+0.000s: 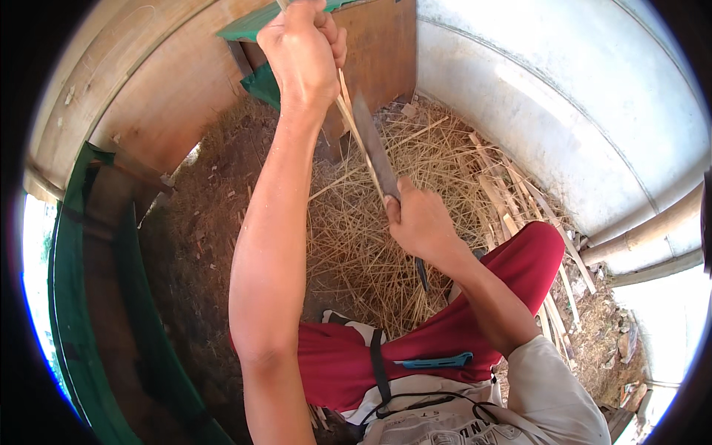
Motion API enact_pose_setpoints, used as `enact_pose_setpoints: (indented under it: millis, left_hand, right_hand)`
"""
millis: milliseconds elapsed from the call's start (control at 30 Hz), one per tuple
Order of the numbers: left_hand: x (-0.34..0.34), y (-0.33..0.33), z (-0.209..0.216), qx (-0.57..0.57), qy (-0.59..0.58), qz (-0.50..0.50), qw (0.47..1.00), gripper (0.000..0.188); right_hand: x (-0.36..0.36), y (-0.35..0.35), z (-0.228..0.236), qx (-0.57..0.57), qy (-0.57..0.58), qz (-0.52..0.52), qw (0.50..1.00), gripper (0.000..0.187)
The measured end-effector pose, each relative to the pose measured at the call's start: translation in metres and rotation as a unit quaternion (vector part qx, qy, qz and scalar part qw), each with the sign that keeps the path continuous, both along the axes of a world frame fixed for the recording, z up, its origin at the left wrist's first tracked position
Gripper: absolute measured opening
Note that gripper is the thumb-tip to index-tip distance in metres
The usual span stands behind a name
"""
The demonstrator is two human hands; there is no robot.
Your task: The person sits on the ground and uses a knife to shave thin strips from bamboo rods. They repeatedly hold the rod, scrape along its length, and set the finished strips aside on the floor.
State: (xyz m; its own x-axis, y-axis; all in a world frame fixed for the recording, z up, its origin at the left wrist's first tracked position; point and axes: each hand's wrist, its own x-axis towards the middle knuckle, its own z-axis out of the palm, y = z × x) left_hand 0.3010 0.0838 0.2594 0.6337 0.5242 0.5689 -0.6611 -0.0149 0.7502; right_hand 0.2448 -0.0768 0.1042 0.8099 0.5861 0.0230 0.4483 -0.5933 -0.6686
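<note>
My left hand (300,55) is raised at the top of the view, its fingers wrapped round a thin pale strip (358,139) that looks like split bamboo or wood. The strip slants down toward my right hand (424,222), which grips a long-bladed knife. Its broad grey blade (378,154) points up and away, lying close along the strip. My right thumb presses near the base of the blade, where the strip's lower end meets it. A dark end, apparently the handle, shows below my right fist.
Shavings (371,245) heap on the ground before my crossed legs in red trousers (519,259). Several pale slats (500,196) lie to the right. A wooden box with green covering (378,48) stands ahead, light sheeting (549,96) walls the right, and a green-edged frame (70,245) stands left.
</note>
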Motion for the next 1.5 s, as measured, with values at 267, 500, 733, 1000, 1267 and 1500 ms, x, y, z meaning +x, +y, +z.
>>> enact_pose_setpoints:
  millis: [267,500,733,1000,1267,1500]
  left_hand:
    - [0.005,-0.021,-0.001,0.014,-0.002,-0.03,0.999,0.038]
    - [0.002,-0.001,-0.01,0.011,0.0,-0.012,1.0,0.039]
    - [0.005,-0.01,0.003,0.026,-0.01,-0.037,0.999,0.035]
    - [0.012,0.012,0.0,0.01,0.015,-0.017,1.0,0.038]
    - [-0.002,0.036,-0.003,0.01,0.022,-0.035,0.999,0.039]
    - [0.004,0.017,0.005,0.002,0.042,-0.021,0.999,0.039]
  right_hand:
    - [0.008,0.002,-0.079,-0.059,-0.058,-0.023,0.996,0.021]
    - [-0.007,0.012,0.003,-0.034,0.058,-0.002,0.998,0.029]
    - [0.024,0.01,-0.131,-0.073,0.039,-0.026,0.996,0.028]
    - [0.011,0.025,-0.156,-0.141,0.016,0.003,0.99,0.035]
    - [0.018,0.02,-0.179,-0.116,0.049,0.014,0.992,0.035]
    - [0.007,-0.01,-0.252,-0.169,0.047,0.085,0.981,0.039]
